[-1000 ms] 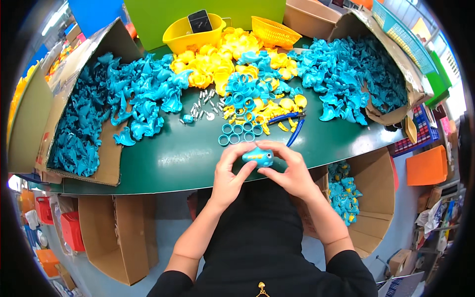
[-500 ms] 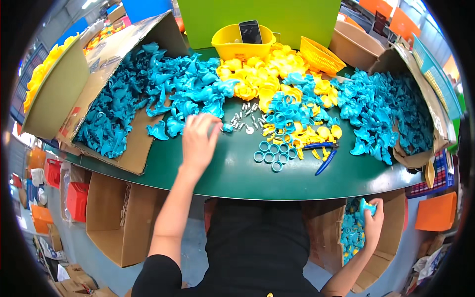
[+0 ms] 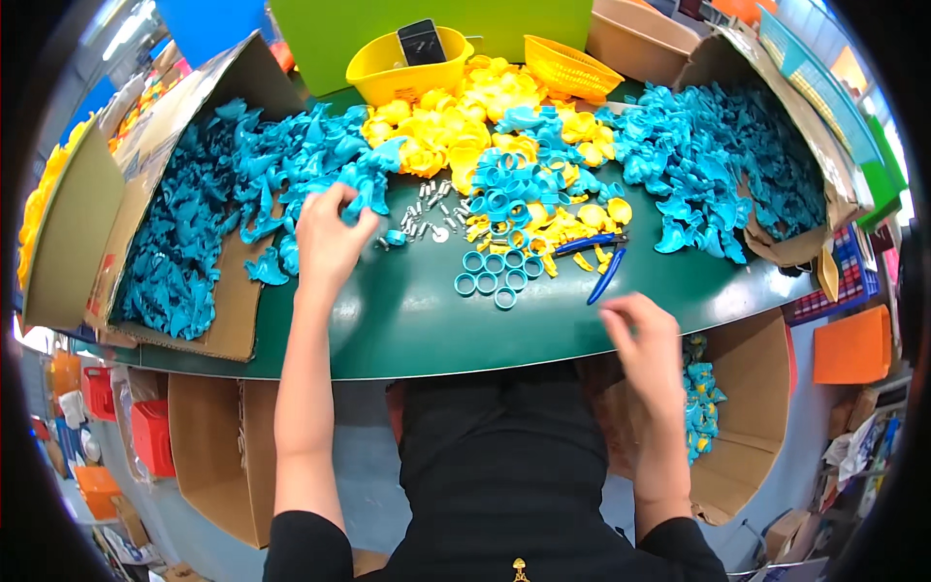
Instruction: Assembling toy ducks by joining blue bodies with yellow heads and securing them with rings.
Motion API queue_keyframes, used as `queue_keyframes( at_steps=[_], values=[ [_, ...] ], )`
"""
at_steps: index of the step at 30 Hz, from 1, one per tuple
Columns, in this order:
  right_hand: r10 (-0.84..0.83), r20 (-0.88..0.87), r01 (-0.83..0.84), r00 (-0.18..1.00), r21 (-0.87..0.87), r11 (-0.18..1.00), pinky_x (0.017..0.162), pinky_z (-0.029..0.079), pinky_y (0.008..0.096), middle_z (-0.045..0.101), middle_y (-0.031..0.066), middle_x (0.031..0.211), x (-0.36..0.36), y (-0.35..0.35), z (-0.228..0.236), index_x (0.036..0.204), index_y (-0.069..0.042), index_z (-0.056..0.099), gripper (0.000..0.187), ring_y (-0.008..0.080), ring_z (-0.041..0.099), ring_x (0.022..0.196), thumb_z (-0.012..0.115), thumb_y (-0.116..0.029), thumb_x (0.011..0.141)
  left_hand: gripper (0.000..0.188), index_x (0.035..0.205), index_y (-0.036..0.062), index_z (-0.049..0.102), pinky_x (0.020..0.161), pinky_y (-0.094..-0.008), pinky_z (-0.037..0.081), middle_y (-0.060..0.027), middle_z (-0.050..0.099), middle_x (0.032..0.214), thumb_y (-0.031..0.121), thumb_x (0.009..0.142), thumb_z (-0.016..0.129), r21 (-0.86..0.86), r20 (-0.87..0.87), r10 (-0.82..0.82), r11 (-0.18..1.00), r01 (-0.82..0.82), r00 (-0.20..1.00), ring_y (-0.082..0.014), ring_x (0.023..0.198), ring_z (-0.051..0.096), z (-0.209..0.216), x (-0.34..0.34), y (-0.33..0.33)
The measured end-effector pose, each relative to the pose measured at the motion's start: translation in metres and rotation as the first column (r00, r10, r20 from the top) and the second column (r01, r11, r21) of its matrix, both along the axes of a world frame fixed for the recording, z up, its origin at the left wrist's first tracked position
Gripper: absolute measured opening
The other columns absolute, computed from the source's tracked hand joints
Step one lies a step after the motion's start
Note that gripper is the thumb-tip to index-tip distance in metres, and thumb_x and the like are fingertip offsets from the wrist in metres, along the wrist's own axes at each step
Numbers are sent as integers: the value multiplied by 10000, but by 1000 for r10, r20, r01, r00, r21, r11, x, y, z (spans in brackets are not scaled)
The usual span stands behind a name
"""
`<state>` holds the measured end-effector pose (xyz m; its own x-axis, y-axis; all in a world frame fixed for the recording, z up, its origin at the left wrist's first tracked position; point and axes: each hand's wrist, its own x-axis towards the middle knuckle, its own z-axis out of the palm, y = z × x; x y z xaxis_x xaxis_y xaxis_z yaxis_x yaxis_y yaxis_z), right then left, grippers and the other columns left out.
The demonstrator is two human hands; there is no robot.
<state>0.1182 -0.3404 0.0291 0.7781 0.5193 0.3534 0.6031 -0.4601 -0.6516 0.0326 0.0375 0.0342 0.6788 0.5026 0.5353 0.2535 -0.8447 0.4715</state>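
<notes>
My left hand [image 3: 330, 238] is at the front of the left pile of teal curved plastic pieces [image 3: 310, 145]. Its thumb and index finger close around one teal plastic piece [image 3: 367, 186]. A small teal ring with a metal part [image 3: 394, 238] lies just right of that thumb. Above the table's front edge, my right hand [image 3: 648, 349] is empty, its thumb and fingers apart. Nearest to it are the blue-handled pliers [image 3: 607, 276]. Several teal rings [image 3: 495, 274] stand grouped on the green table [image 3: 407, 330], with small metal cylinders [image 3: 424, 209] behind them.
Yellow shells [image 3: 446, 126] are heaped at the back, before a yellow tub [image 3: 407, 76] holding a phone [image 3: 420, 44] and a yellow basket [image 3: 572, 66]. Tipped cartons [image 3: 233, 310] flank the table. Below right, a carton [image 3: 747, 407] holds teal-and-yellow pieces [image 3: 700, 398].
My right hand has come up from the lower right carton to the table edge, without the teal-and-yellow piece it held. My left hand has taken hold of a teal piece. The view has shifted.
</notes>
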Motion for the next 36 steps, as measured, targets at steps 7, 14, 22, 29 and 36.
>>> queue_keyframes(
  at_steps=[7,14,22,29,36],
  values=[
    [-124,163,136,979,-64,989,583,490,338,656,64,831,28,72,-39,887,-50,683,105,221,623,612,728,-133,841,212,881,20,614,645,-291,462,-35,621,738,131,812,781,-436,170,-148,875,209,974,-124,717,582,-13,-54,-102],
    [-8,-240,49,971,163,985,576,473,246,690,38,842,28,57,-32,975,1,705,145,75,610,664,724,-61,846,330,1039,68,694,906,-399,476,-62,696,951,-64,738,719,-32,-68,-477,879,476,876,-301,1026,579,-37,-80,-147],
    [200,-335,-110,921,267,957,548,438,195,680,51,892,-34,48,-26,982,-12,729,150,78,612,737,693,6,838,215,957,43,687,855,-400,517,-63,700,1054,-58,768,682,54,-100,-380,921,386,920,-332,1121,564,-51,-84,-171],
    [199,70,-211,977,254,944,577,485,322,666,72,843,-53,69,-54,919,-39,711,165,226,616,720,739,13,765,262,977,32,682,803,-377,536,-72,693,1026,-61,732,684,95,-143,-386,911,401,911,-327,1056,580,-45,-78,-176],
    [125,156,-143,980,110,984,652,502,352,647,67,858,-58,74,-49,911,-35,706,178,251,608,788,750,17,746,283,990,18,669,791,-381,546,-86,685,998,-69,721,679,74,-162,-413,901,428,896,-323,1010,595,-41,-73,-173]
  ],
)
